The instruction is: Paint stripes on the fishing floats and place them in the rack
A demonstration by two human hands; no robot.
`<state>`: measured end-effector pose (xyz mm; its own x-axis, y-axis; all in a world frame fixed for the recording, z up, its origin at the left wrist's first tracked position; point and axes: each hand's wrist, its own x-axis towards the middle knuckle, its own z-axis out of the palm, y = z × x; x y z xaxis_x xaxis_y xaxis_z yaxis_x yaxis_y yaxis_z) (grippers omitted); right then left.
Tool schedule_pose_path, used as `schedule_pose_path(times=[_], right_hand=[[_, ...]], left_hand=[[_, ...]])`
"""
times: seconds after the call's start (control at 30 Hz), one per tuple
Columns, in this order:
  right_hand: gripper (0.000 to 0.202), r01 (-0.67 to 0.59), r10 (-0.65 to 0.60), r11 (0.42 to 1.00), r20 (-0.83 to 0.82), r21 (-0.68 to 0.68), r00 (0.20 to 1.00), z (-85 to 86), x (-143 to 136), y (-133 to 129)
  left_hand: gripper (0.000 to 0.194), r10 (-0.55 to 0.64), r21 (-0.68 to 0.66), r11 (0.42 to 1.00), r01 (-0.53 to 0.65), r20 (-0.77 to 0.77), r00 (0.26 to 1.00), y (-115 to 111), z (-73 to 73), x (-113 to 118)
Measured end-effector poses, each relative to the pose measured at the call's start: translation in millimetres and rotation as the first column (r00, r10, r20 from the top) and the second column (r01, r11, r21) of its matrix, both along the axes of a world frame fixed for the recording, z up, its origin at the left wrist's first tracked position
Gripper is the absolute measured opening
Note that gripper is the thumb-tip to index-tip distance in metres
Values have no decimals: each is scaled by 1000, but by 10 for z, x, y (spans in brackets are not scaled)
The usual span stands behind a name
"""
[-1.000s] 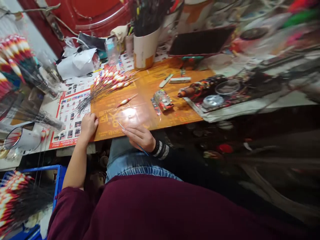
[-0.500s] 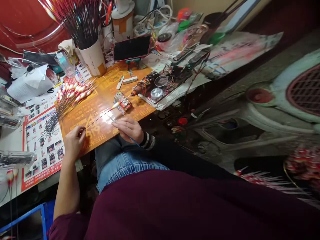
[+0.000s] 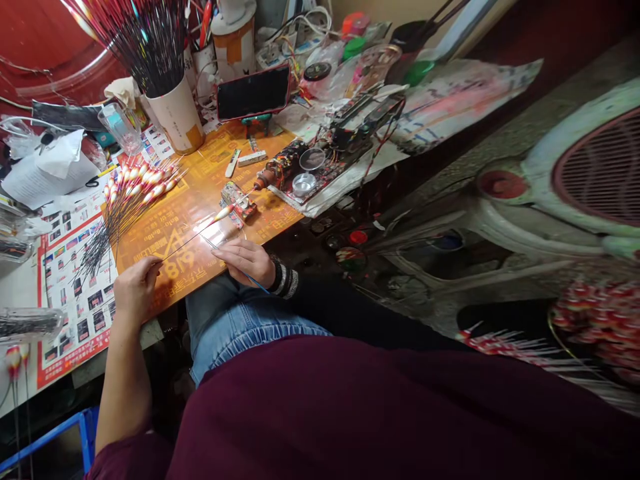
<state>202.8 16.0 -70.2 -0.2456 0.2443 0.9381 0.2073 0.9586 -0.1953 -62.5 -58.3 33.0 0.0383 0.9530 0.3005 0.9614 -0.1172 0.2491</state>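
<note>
My left hand (image 3: 134, 288) pinches the thin dark stem of a fishing float (image 3: 223, 213) between thumb and fingers. The float's white, yellow and red body lies over a small paint-stained block (image 3: 239, 201), and its far end reaches the tip of a rotary motor tool (image 3: 266, 177). In my right hand (image 3: 249, 261) is a slim brush with a blue handle (image 3: 258, 285). The brush's tip is close to the float's stem; whether they touch I cannot tell. Left of the float, a bundle of similar floats (image 3: 145, 181) rests on the table.
A white pot (image 3: 176, 113) full of floats stands at the back, near a phone (image 3: 254, 92) on a stand. Small clear cups (image 3: 304, 185) sit right of the motor. Beyond the table's right edge is a fan (image 3: 530, 187); a blue crate (image 3: 87, 433) is below left.
The view has shifted slightly, so everything sits further left. Both hands have drawn back a little toward me, still holding the float and the brush.
</note>
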Motion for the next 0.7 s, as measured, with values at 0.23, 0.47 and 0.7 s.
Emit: schedule_pose_path(times=[0.23, 0.47, 0.7], right_hand=[[56, -146, 145, 989, 18, 16, 989, -15, -129, -202], [51, -387, 378, 922, 189, 12, 906, -44, -386, -487], [46, -557, 529, 830, 266, 34, 806, -41, -930, -742]], left_hand=[[19, 18, -173, 985, 13, 181, 983, 129, -31, 42], [19, 266, -628, 751, 205, 572, 776, -3, 136, -499], [33, 240, -545, 750, 374, 752, 614, -172, -46, -852]])
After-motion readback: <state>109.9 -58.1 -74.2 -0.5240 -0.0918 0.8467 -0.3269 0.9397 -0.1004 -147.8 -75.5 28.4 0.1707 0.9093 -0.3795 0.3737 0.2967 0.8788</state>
